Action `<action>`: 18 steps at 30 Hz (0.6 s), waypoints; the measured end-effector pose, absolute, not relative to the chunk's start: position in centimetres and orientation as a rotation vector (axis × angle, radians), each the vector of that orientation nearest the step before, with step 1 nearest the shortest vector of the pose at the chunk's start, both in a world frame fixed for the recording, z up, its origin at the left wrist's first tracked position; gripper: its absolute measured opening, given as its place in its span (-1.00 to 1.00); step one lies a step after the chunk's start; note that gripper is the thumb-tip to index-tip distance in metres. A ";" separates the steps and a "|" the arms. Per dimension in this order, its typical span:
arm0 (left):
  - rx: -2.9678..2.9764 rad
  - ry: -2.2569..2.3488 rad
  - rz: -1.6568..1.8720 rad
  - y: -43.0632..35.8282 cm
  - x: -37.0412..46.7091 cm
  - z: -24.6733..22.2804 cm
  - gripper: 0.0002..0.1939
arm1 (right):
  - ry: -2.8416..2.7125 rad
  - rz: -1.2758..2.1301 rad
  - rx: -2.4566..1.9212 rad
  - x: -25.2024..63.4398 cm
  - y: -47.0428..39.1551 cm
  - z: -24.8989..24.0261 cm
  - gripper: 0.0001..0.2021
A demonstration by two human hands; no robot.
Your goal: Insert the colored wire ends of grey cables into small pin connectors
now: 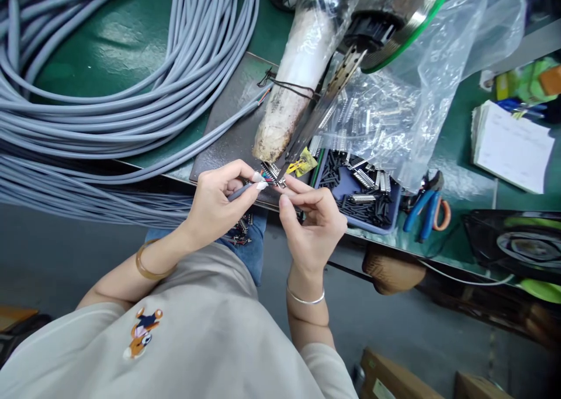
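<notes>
My left hand [221,203] is closed in a pinch on the end of a grey cable [240,192], where thin coloured wires fan out. My right hand [314,221] holds a small metal multi-pin connector [279,183] at its fingertips, right beside those wires. Above the connector, a dark soldering iron [302,139] slants down, its tip close to the wire ends. Next to the iron hangs a white tube [289,77] wrapped in clear plastic. Fingers and the iron partly hide where wires and connector meet.
Coiled grey cables [144,113] cover the left of the green bench [464,212]. Right of my hands are a blue tray [390,224] of connectors and black sleeves, a plastic bag [438,95], pliers [423,209] and paper slips [512,145]. A green-rimmed solder spool [407,37] hangs above.
</notes>
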State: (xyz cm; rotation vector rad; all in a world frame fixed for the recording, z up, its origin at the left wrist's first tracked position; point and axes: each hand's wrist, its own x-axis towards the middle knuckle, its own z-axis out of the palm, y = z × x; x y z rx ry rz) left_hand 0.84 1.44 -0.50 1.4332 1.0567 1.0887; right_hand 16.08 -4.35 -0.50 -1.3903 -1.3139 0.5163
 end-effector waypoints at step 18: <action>1.511 1.090 1.111 1.4 0.7 0.2 -0.79 | -1.413 0.380 -1.466 16.2 -3.9 0.3 -0.93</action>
